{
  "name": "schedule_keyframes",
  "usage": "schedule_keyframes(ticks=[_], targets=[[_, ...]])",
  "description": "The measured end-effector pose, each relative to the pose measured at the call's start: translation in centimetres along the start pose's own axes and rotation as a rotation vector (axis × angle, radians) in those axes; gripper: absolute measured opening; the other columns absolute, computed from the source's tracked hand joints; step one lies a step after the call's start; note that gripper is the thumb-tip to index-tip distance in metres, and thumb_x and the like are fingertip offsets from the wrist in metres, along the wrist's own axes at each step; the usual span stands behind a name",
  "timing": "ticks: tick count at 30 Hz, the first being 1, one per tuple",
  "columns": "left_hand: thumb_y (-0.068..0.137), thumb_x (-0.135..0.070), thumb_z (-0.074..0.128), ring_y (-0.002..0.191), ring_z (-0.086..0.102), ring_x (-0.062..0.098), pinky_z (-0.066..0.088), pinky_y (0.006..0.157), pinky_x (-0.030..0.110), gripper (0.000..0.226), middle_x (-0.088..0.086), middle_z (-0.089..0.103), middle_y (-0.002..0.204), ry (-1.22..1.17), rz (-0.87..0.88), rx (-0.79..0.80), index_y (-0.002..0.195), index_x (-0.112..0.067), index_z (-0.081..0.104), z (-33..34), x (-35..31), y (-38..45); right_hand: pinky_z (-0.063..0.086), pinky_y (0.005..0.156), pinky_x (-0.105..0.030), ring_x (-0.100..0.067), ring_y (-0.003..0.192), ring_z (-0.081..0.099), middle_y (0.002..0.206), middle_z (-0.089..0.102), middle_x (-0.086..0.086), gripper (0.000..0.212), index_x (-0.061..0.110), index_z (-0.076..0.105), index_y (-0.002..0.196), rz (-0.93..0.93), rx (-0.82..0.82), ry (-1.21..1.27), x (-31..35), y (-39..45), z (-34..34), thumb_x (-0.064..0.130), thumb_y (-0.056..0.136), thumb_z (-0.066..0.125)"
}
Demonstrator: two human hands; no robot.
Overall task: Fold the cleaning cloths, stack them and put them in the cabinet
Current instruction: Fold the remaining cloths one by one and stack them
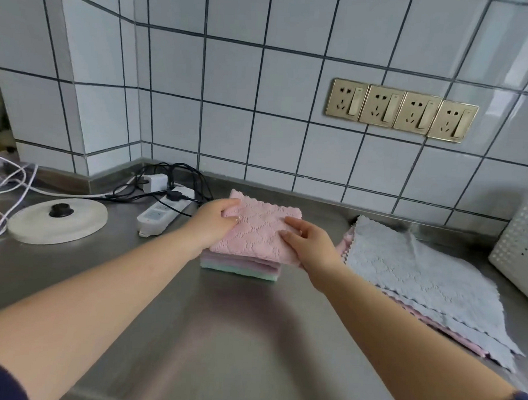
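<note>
A folded pink cloth [260, 227] lies on top of a small stack of folded cloths [241, 267] in purple and green, on the steel counter [220, 334]. My left hand [215, 220] grips the pink cloth's left edge, thumb on top. My right hand [307, 242] holds its right front edge, fingers over the cloth. To the right lies a pile of unfolded cloths: a grey one [404, 275] on top, a pink one [450, 333] showing beneath it.
A white power strip [162, 215] with plugs and black cables sits behind my left hand. A round white lid [57, 221] lies at the left. A white perforated basket [518, 244] stands at the right edge. Gold wall sockets [401, 110] are on the tiled wall.
</note>
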State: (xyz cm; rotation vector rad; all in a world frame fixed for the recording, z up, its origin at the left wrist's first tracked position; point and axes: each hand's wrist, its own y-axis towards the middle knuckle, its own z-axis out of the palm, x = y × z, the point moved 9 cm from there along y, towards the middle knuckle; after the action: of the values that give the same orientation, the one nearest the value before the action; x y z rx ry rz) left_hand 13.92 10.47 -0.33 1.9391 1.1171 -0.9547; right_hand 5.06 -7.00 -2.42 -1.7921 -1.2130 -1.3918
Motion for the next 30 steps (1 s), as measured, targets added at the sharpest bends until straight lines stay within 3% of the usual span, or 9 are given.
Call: schedule_keyframes(ticks=[4,8,13,15,18,20,22,25,30], targets=[[0.095,-0.013,0.051,0.135,0.035,0.017,0.025,0.095,0.017,0.046,0.001,0.037,0.149,0.073,-0.026,-0.009,0.14,-0.016,0.042,-0.5,1.3,2.5,0.048,0.09,-0.029,-0.012,0.098,0.056,0.119,0.062,0.002,0.035,0.019,0.059,0.127,0.003,0.024,-0.051,-0.1,3.2,1.7,0.021,0.091,0.058],[0.094,-0.013,0.051,0.131,0.041,0.017,0.029,0.089,0.015,0.047,0.003,0.038,0.148,0.145,-0.054,0.004,0.14,-0.015,0.042,0.1,3.1,3.6,0.046,0.102,-0.039,-0.016,0.111,0.056,0.125,0.06,0.001,0.035,0.019,0.059,0.127,0.078,0.067,-0.077,-2.0,4.7,2.9,0.022,0.092,0.058],[0.093,-0.013,0.052,0.097,0.054,0.01,0.038,0.067,0.017,0.046,0.004,0.039,0.148,0.15,-0.066,-0.009,0.139,-0.016,0.045,0.2,4.9,4.1,0.046,0.102,-0.039,-0.015,0.113,0.056,0.125,0.06,0.002,0.033,0.02,0.061,0.124,0.094,0.102,-0.104,-3.3,5.5,3.5,0.024,0.091,0.059],[0.093,-0.015,0.054,0.115,0.051,0.016,0.035,0.078,0.017,0.047,0.003,0.039,0.147,0.172,-0.076,0.009,0.138,-0.016,0.045,0.4,5.3,4.3,0.048,0.101,-0.037,-0.014,0.11,0.057,0.124,0.061,0.002,0.032,0.021,0.062,0.123,0.08,0.108,-0.133,-3.3,5.6,3.7,0.025,0.091,0.059],[0.09,-0.022,0.057,0.11,0.053,0.019,0.039,0.085,0.022,0.048,0.006,0.039,0.145,0.315,-0.065,0.021,0.137,-0.018,0.046,0.4,5.0,4.2,0.05,0.09,-0.029,-0.011,0.098,0.058,0.118,0.062,0.004,0.033,0.024,0.062,0.122,0.051,0.117,-0.219,-3.0,5.4,3.5,0.029,0.09,0.059],[0.09,-0.026,0.056,0.125,0.043,0.022,0.034,0.103,0.029,0.051,0.008,0.033,0.145,0.47,-0.027,0.004,0.139,-0.02,0.043,0.0,4.6,4.4,0.045,0.082,-0.025,-0.012,0.092,0.057,0.114,0.058,0.004,0.037,0.025,0.059,0.125,0.011,0.105,-0.347,-1.9,5.6,2.9,0.033,0.089,0.059],[0.092,-0.027,0.051,0.138,0.027,0.023,0.022,0.114,0.032,0.05,0.005,0.029,0.15,0.551,0.044,-0.016,0.14,-0.021,0.041,-0.2,3.6,4.7,0.045,0.092,-0.029,-0.017,0.108,0.056,0.128,0.051,-0.003,0.042,0.025,0.053,0.131,-0.081,0.037,-0.492,-0.2,6.3,2.2,0.036,0.09,0.056],[0.096,-0.022,0.042,0.142,0.023,0.021,0.019,0.116,0.034,0.045,0.004,0.03,0.152,0.594,0.163,0.038,0.14,-0.017,0.041,1.5,1.1,4.9,0.031,0.112,-0.037,-0.022,0.134,0.037,0.148,0.036,-0.005,0.042,0.023,0.048,0.137,-0.211,0.002,-0.632,2.7,6.8,3.5,0.029,0.095,0.047],[0.089,-0.022,0.046,0.12,0.05,0.028,0.038,0.102,0.043,0.027,0.005,0.06,0.119,0.777,0.256,0.222,0.111,-0.015,0.059,6.1,0.9,4.9,0.017,0.111,-0.056,-0.028,0.136,0.031,0.146,0.038,-0.005,0.044,0.023,0.045,0.136,-0.233,0.161,-0.932,3.1,6.1,8.3,0.017,0.093,0.036]])
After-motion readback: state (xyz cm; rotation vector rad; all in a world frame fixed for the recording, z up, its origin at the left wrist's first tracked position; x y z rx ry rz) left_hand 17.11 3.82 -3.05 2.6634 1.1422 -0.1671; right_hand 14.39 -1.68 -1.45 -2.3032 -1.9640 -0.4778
